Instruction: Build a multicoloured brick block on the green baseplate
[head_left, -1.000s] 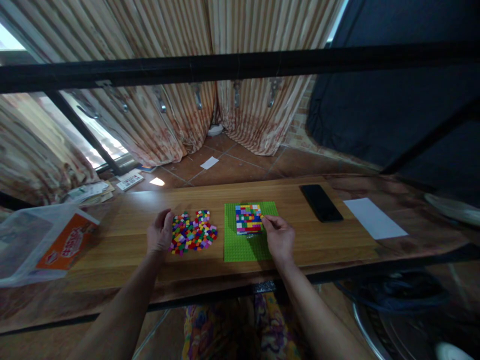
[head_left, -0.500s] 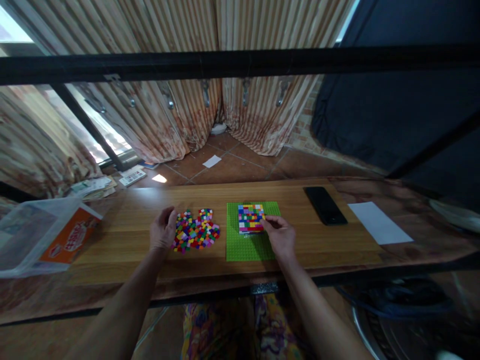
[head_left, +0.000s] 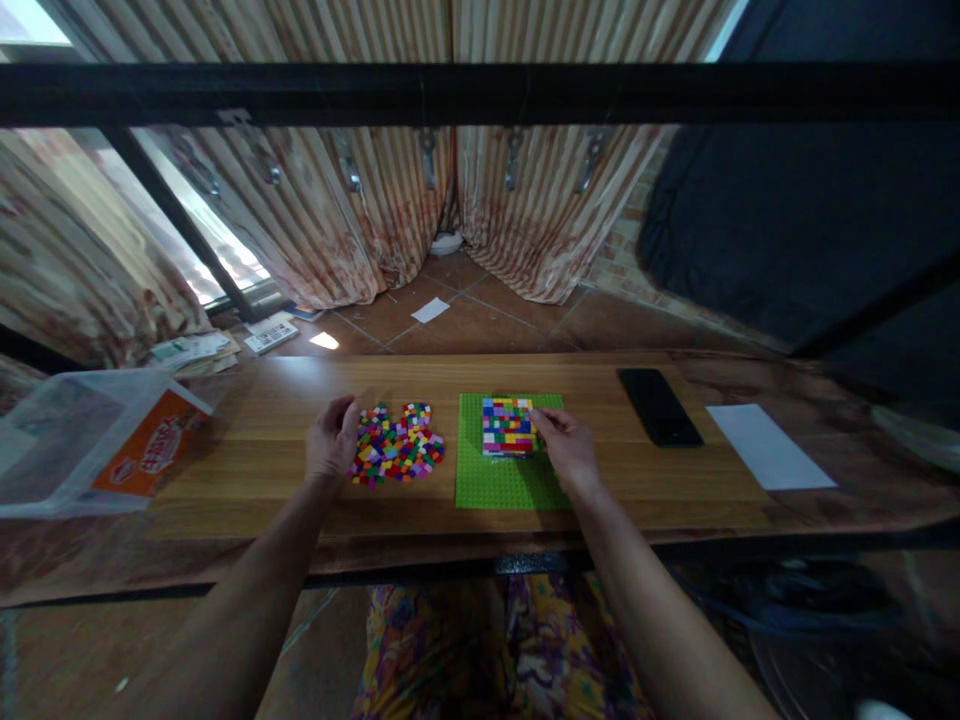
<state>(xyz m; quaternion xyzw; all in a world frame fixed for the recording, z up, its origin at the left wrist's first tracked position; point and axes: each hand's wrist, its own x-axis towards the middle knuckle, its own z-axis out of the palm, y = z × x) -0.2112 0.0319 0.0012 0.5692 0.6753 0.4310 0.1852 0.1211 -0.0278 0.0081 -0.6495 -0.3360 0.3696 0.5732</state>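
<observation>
A block of many-coloured toy bricks (head_left: 508, 428) stands on a green studded baseplate (head_left: 480, 490). My right hand (head_left: 571, 448) is at the block's right side, thumb and forefinger pinched together at its upper right edge. Whatever sits between those fingertips is too small to make out. To the left lies a loose pile of small toy bricks (head_left: 397, 447) in mixed colours. My left hand (head_left: 334, 437) rests at the pile's left edge, fingers curled in and thumb close to them; its grip is hidden.
Both hands are over a wooden board (head_left: 300, 520). A black phone (head_left: 660, 408) lies right of the baseplate, with a white sheet of paper (head_left: 771, 447) beyond it. At far left stands a clear plastic box (head_left: 67, 440) with an orange label. A dark metal bar (head_left: 480, 93) crosses beyond the board.
My right fingertips have moved a little away from me along the block, to its upper right edge. My left hand stays by the pile. The whole view has shifted slightly.
</observation>
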